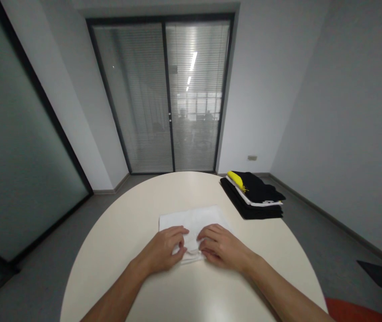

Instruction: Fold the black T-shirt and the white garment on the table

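A folded white cloth (194, 221) lies flat in the middle of a round cream table (127, 232). My left hand (164, 248) rests on its near edge with the fingers curled over the fabric. My right hand (222, 246) sits beside it on the same near edge, fingers bent and pinching the cloth. The fingertips of both hands almost meet at the cloth's near middle, where the fabric is slightly bunched.
A stack of folded clothes (253, 197), black with white and a yellow piece on top, sits at the table's far right. Beyond the table are grey floor, glass doors with blinds (167, 98) and a glass partition at left. An orange seat edge (351, 311) shows at bottom right.
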Demonstrator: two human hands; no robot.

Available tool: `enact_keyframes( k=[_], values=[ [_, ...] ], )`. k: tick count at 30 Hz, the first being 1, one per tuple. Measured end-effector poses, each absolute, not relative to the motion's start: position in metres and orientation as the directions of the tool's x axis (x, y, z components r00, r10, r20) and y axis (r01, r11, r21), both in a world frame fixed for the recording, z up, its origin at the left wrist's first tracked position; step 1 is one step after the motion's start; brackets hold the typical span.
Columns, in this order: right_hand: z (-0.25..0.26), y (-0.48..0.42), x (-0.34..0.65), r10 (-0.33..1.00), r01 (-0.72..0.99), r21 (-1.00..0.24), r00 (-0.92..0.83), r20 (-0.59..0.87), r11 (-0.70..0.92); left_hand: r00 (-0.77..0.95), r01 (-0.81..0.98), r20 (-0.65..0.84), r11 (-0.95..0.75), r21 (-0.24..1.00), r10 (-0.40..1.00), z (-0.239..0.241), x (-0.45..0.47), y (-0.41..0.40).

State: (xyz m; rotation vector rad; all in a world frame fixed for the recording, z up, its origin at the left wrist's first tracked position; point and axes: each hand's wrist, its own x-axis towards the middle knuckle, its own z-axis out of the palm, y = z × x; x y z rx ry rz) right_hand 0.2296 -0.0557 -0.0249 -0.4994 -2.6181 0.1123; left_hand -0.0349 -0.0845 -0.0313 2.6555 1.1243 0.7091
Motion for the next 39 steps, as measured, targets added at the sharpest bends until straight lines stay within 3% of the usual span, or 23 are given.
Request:
enact_keyframes(
  k=[4, 10, 15, 19, 23, 29, 34, 39],
  values=[
    [-0.027, -0.058, 0.229, 0.387, 0.327, -0.209, -0.817, 0.429, 0.922, 0.481, 0.663, 0.440, -0.643, 0.383, 0.758, -0.030, -0.029, -0.081],
    [-0.028, -0.059, 0.230, 0.431, 0.396, -0.170, -0.837, 0.338, 0.903, 0.359, 0.673, 0.478, -0.577, 0.462, 0.802, -0.027, -0.028, -0.081],
    [-0.028, -0.058, 0.230, 0.442, 0.398, -0.195, -0.830, 0.339, 0.897, 0.467, 0.595, 0.454, -0.649, 0.474, 0.759, -0.024, -0.031, -0.084],
    [-0.028, -0.059, 0.231, 0.428, 0.346, -0.286, -0.848, 0.311, 0.893, 0.625, 0.525, 0.377, -0.725, 0.445, 0.684, -0.023, -0.032, -0.088],
    [-0.025, -0.062, 0.231, 0.541, 0.428, -0.365, -0.783, 0.308, 0.827, 0.619, 0.573, 0.312, -0.686, 0.448, 0.721, -0.026, -0.032, -0.089],
    [-0.017, -0.061, 0.227, 0.570, 0.489, -0.315, -0.778, 0.264, 0.813, 0.648, 0.674, 0.124, -0.641, 0.367, 0.752, -0.034, -0.033, -0.090],
    [-0.021, -0.061, 0.229, 0.611, 0.543, -0.294, -0.754, 0.244, 0.787, 0.651, 0.695, 0.068, -0.630, 0.346, 0.756, -0.036, -0.032, -0.091],
    [-0.033, -0.059, 0.234, 0.696, 0.656, -0.265, -0.712, 0.095, 0.707, 0.642, 0.739, -0.035, -0.607, 0.294, 0.766, -0.033, -0.029, -0.093]
  ],
)
